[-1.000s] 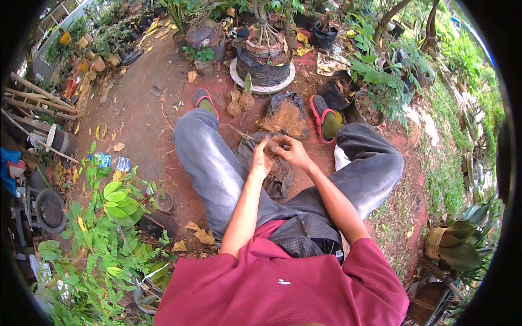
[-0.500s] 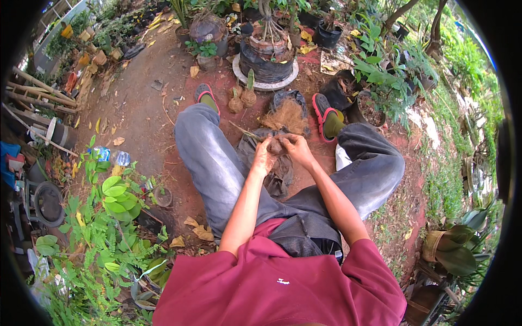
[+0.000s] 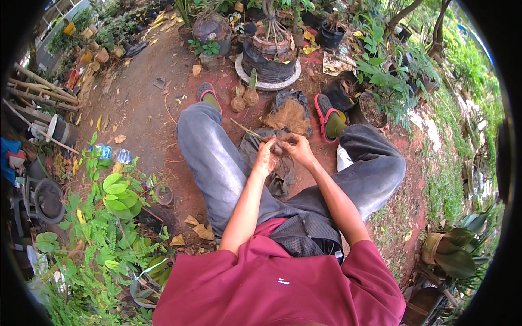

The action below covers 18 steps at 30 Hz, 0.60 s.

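Between my knees, my left hand [image 3: 265, 158] and my right hand [image 3: 298, 149] close around a small brown lump [image 3: 278, 149] that looks like packed soil. Fingers cover most of it. A thin pale stem [image 3: 244, 128] sticks out past my left fingers toward the upper left; whether it is rooted in the lump is hidden. Just beyond my hands, loose brown coconut fibre [image 3: 288, 116] is heaped on black plastic [image 3: 291, 99]. Dark crumpled plastic [image 3: 280, 182] lies beneath my hands. Two round fibre-wrapped balls [image 3: 250, 98] stand farther off, one with an upright green leaf.
A large potted plant [image 3: 269, 62] on a pale round base stands ahead. Black plant pots [image 3: 340, 89] are beyond my right foot. Leafy plants [image 3: 117, 201] and plastic bottles [image 3: 124, 156] are at my left. Bamboo poles [image 3: 43, 89] lie at the far left.
My fingers have shifted slightly over the brown lump, and less of it shows now. The whole view has moved a little; the surrounding things stay in place.
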Available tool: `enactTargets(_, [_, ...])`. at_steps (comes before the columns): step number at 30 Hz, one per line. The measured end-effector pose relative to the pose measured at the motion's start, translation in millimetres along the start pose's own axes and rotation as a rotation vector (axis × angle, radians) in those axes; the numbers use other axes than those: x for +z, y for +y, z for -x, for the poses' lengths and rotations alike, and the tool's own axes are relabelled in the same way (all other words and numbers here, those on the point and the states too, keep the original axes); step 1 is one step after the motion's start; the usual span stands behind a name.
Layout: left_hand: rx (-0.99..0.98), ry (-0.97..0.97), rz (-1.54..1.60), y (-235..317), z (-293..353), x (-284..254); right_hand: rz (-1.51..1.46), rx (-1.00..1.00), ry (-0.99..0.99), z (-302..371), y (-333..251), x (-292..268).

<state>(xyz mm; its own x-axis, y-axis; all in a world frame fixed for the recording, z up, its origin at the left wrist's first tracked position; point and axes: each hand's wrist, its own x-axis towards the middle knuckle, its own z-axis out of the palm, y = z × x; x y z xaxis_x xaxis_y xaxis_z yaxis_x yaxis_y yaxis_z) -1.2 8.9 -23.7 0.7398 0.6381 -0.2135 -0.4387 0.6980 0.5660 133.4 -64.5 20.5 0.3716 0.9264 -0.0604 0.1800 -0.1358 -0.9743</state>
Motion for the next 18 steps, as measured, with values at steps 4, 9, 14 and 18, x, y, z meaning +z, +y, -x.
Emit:
enactTargets(4, [0.04,0.119,0.0,-4,1,7,-0.041,0.008,0.027,-4,8,-1])
enactTargets(9, [0.02,0.116,-0.027,-6,-5,-4,-0.021,-0.123,-0.054,3,0,4])
enactTargets(14, [-0.003,-0.006,-0.055,-4,-6,-14,0.011,-0.003,-0.029,6,-9,5])
enactTargets(18, [-0.031,0.053,-0.034,-4,-4,-4,-0.005,0.017,-0.035,-2,1,-5])
